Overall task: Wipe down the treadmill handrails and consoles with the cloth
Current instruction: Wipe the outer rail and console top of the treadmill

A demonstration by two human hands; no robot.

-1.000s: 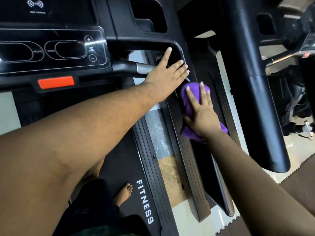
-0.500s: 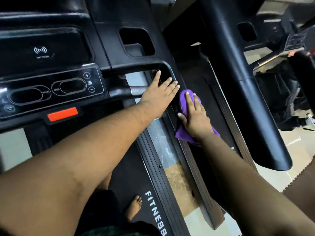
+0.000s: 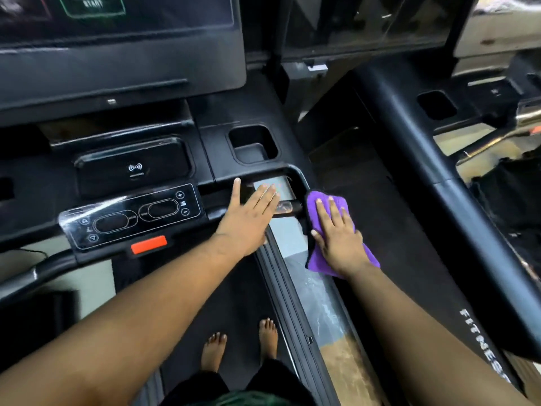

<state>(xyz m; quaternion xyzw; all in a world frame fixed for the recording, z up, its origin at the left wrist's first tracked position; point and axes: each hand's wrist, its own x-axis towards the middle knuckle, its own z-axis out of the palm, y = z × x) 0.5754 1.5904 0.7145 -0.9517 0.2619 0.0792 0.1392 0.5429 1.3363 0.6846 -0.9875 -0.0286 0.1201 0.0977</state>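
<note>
1. Nearest to us, our bare feet [image 3: 238, 344] stand on the treadmill belt [image 3: 234, 294], with both forearms reaching forward over it towards the console end.

2. Our right hand [image 3: 339, 235] lies flat with fingers straight and slightly spread, palm pressing the purple cloth [image 3: 325, 200] down onto the right handrail [image 3: 409, 259]. Nothing is pinched; the cloth is simply trapped under the palm. It sticks out past the fingertips ahead and past the wrist behind, and its left edge hangs over the rail's inner edge.

3. Our left hand [image 3: 251, 212] is also flat and holds nothing. It rests on the short grip bar [image 3: 288, 207] at the rail's front inner corner, just left of the cloth, apart from it as far as we can tell.

4. To do this step well, we judge we should keep the palm flat and the pressure even, run long overlapping strokes along the rail, and let the overhanging fold catch the inner edge. The left hand can brace us, though it will need to lift off before the cloth takes that bar.

5. Further ahead, the curved front corner [image 3: 295, 172] of the rail frame lies just beyond the cloth, a likely spot for grime.

6. Farthest, the control panel [image 3: 131, 218], the cup recess [image 3: 253, 145] and the screen [image 3: 117, 39] look yet to be wiped, by our reckoning.
</note>
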